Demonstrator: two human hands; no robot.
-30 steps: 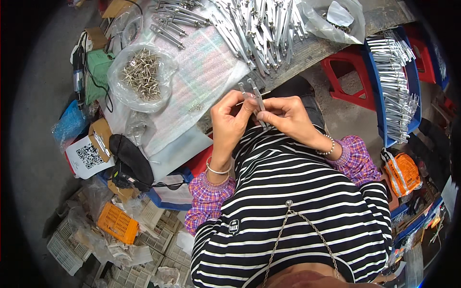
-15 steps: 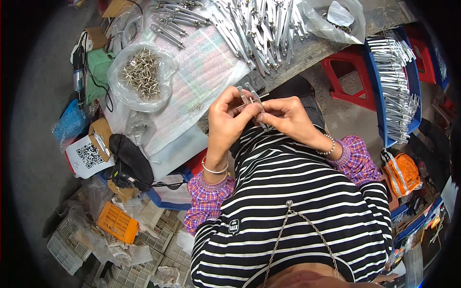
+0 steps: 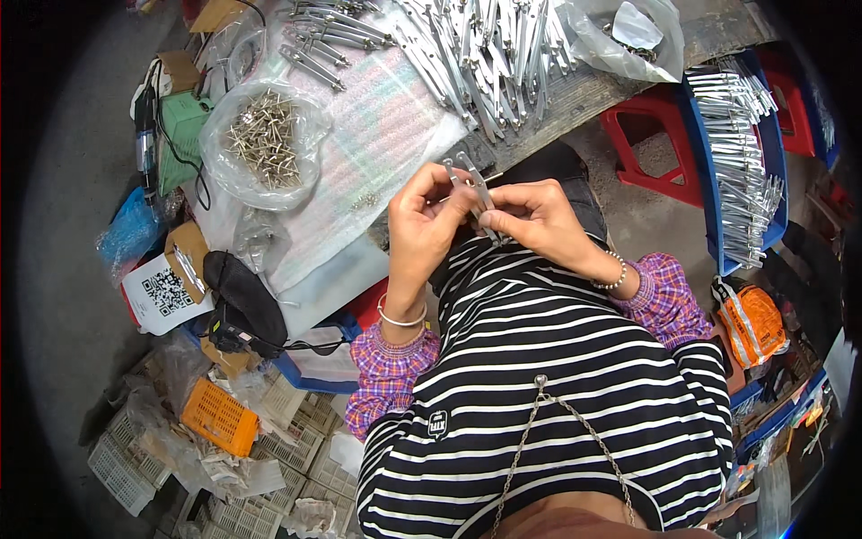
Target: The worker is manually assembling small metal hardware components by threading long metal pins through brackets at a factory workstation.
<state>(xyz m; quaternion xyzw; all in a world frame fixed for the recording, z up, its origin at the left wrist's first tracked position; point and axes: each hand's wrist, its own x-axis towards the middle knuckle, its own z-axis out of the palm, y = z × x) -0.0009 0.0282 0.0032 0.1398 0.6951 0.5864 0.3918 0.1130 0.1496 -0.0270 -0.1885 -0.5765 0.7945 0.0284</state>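
In front of my body, both hands hold a silver metal piece made of narrow flat arms (image 3: 479, 187) standing side by side. My left hand (image 3: 420, 229) grips it from the left, with thumb and fingertips closed at the arms' middle. My right hand (image 3: 537, 214) pinches the lower part between thumb and forefinger. The far ends of the arms, with small round holes, stick up past my fingers. My fingers hide some of the piece. Just beyond my hands, a pile of similar silver metal arms (image 3: 494, 67) lies on the table.
A clear plastic bag (image 3: 220, 148) of metal pins (image 3: 267, 139) sits on the foam-covered table (image 3: 355, 126). More metal parts (image 3: 314, 45) lie behind it. At right, a blue bin (image 3: 779, 171) of silver parts stands by a red stool (image 3: 651, 180). An orange basket (image 3: 218, 416) is lower left.
My left thumb and fingers have shifted slightly up along the metal arms. A thin pin that showed across the arms is no longer clearly visible. My right hand has barely moved.
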